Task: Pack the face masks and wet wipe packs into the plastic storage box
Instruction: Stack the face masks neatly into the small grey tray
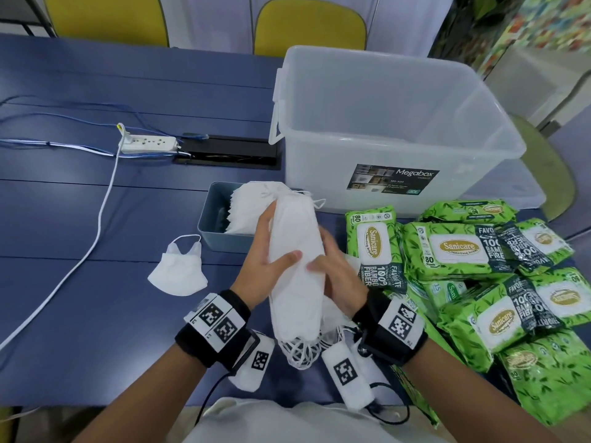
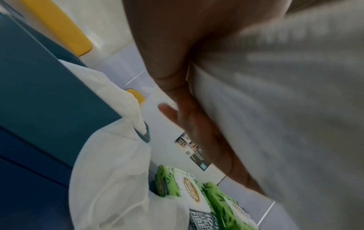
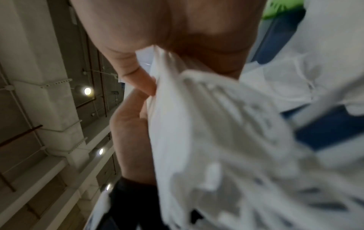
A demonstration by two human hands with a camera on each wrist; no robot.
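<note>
Stack of white face masks [image 1: 295, 266], held edge-up above the bench between both hands, ear loops dangling in a tangle at the near end. More white masks [image 1: 246, 207] fanned in a small grey-blue bin [image 1: 212, 219] just behind. Single face mask [image 1: 179, 271] flat on bench, left of bin. Green Sanicare wet wipe packs [image 1: 463, 251] heaped at right, overlapping. Translucent Megabox storage box [image 1: 396, 129] upright behind, lid off, nothing visible inside.
</note>
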